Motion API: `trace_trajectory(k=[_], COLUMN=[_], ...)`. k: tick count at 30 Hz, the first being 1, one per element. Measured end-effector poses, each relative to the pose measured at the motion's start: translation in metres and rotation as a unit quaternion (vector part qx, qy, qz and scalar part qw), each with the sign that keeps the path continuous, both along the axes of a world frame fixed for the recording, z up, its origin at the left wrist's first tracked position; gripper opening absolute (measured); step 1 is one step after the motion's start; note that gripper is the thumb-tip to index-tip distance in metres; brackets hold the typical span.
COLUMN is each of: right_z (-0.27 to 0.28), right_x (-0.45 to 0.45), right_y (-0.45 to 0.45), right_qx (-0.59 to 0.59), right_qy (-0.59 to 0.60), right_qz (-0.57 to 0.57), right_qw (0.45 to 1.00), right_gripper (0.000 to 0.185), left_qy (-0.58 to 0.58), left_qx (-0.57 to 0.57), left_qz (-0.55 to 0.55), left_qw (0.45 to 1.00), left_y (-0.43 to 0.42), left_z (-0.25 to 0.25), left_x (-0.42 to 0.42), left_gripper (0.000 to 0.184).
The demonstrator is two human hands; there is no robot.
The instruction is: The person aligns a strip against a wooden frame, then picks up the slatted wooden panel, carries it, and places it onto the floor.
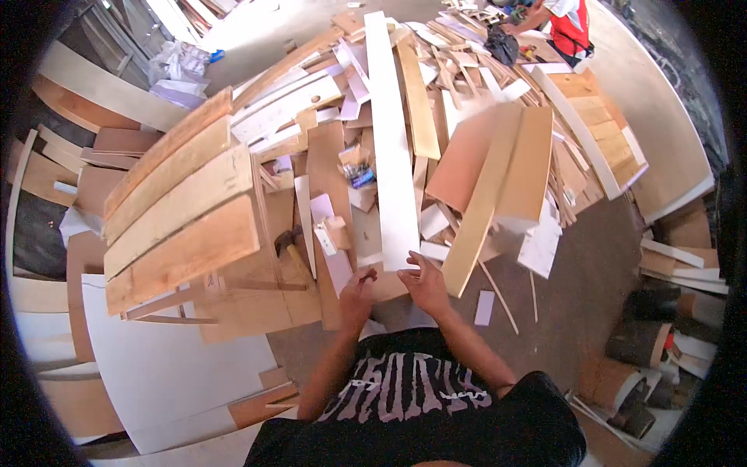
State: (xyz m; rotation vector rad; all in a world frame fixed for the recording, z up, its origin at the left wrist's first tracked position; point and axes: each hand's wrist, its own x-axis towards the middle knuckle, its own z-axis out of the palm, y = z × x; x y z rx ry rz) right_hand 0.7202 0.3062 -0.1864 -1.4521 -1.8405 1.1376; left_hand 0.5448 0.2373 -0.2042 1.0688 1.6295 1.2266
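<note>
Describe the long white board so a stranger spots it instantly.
Find the scrap pile filling the middle. Up its centre runs the white board, its near end at the right hand. No other white piece there looks as long.

Black T-shirt (pixel 373 444), short sleeves (pixel 545 409), pale jagged lettering (pixel 416 381) across the chest; bare forearms (pixel 475 341), bare hands (pixel 426 286)

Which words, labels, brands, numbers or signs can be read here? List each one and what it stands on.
None reads with certainty.
Black shirt: large pale lettering, too distorted to read; smaller white lettering, also illegible.
Wood below the slatted boards: a faint mark, perhaps "2", too small to confirm.
Blue item in the scrap pile: any print is too small to read.
</note>
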Motion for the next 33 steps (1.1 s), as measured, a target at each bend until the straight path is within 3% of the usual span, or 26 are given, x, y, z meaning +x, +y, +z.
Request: trace_trajectory(k=[2,5,10,14,16,17,19,21,23,26,28,29,30,31,32,33], right_z=[0.029,0.037,0.036,0.006,-0.018,-0.034,-0.056,-0.060,-0.063,-0.136,-0.199,-0.209,-0.219,-0.210,-0.200,-0.178], right_x=[0.003,0.012,0.009,-0.046,-0.089,-0.112,-0.152,-0.179,-0.202,-0.237,-0.258,-0.266,-0.273,-0.281,-0.282,-0.281], right_y=[0.034,0.074,0.146,0.221,0.267,0.290,0.332,0.359,0.375,0.420,0.455,0.465,0.476,0.475,0.477,0.474], right_qx=[-0.023,-0.059,-0.080,-0.125,-0.112,-0.057,-0.088,-0.110,-0.042,-0.076,-0.088,-0.087,-0.087,-0.112,-0.143,-0.173], right_qy=[0.054,0.104,0.092,0.250,0.293,0.259,0.241,0.217,0.210,0.208,0.208,0.207,0.207,0.188,0.193,0.199], right_qz=[0.012,0.037,0.076,0.105,0.110,0.076,0.043,0.017,-0.029,-0.032,0.001,0.019,0.036,-0.062,-0.092,-0.123], right_qw=[0.998,0.992,0.990,0.954,0.943,0.961,0.966,0.970,0.976,0.975,0.974,0.974,0.974,0.974,0.966,0.957], right_gripper=[0.057,0.052,0.052,0.052,0.057,0.055,0.048,0.044,0.039,0.034,0.031,0.031,0.030,0.041,0.038,0.035], left_qy=[-0.001,0.051,0.087,0.036,0.140,0.065,-0.123,-0.096,-0.070,-0.042,-0.174,-0.176,-0.073,0.032,0.032,0.211], left_qx=[-0.006,0.054,0.075,0.050,0.095,0.078,0.042,0.029,0.011,0.048,0.024,0.026,0.012,-0.005,-0.005,0.025], left_qz=[0.043,0.043,0.107,0.207,0.224,0.240,0.272,0.253,0.242,0.231,0.201,0.201,0.188,0.171,0.170,0.140], left_qw=[0.999,0.996,0.988,0.976,0.960,0.966,0.954,0.962,0.968,0.971,0.964,0.963,0.980,0.985,0.985,0.967], left_y=[0.022,0.062,0.128,0.186,0.226,0.250,0.296,0.342,0.375,0.410,0.439,0.445,0.447,0.450,0.452,0.455], left_z=[-0.010,0.030,0.065,0.092,0.063,0.057,0.038,-0.004,-0.016,-0.020,-0.050,-0.048,-0.042,-0.049,-0.057,-0.085], left_x=[0.012,0.026,0.029,0.004,-0.026,-0.041,-0.077,-0.119,-0.137,-0.160,-0.185,-0.189,-0.191,-0.195,-0.197,-0.199], left_gripper=[0.025,0.026,0.026,0.024,0.027,0.029,0.031,0.033,0.034,0.035,0.033,0.033,0.032,0.031,0.031,0.031])
